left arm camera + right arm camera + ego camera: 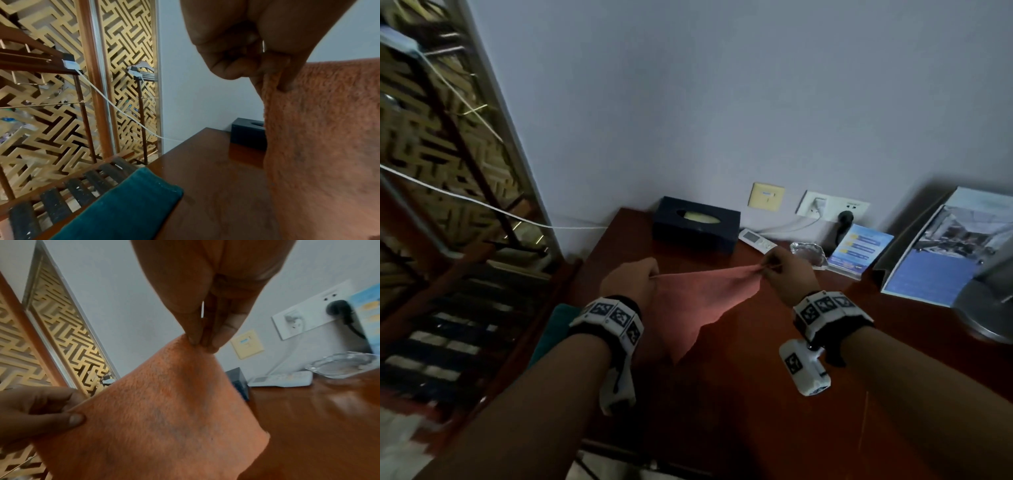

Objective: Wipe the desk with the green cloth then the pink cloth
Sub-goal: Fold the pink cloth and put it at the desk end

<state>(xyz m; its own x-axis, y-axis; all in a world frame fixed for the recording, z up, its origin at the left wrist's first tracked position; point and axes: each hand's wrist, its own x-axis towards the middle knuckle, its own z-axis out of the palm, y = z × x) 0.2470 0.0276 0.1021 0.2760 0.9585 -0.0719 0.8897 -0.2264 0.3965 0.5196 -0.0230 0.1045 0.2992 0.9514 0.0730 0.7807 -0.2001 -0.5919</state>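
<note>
Above the near bench (774, 394), left hand (631, 282) and right hand (789, 270) each pinch a corner of the pink cloth (698, 305), fingers closed on it, stretching it taut, probably to spread it for wiping. Beside the left edge lies the folded green cloth (123, 206); farther back, a tissue box (697, 224).

I see my right hand (207, 293) pinching one corner of the pink cloth (164, 418), my left hand (35, 412) gripping another, above the worktop (318, 426).
</note>
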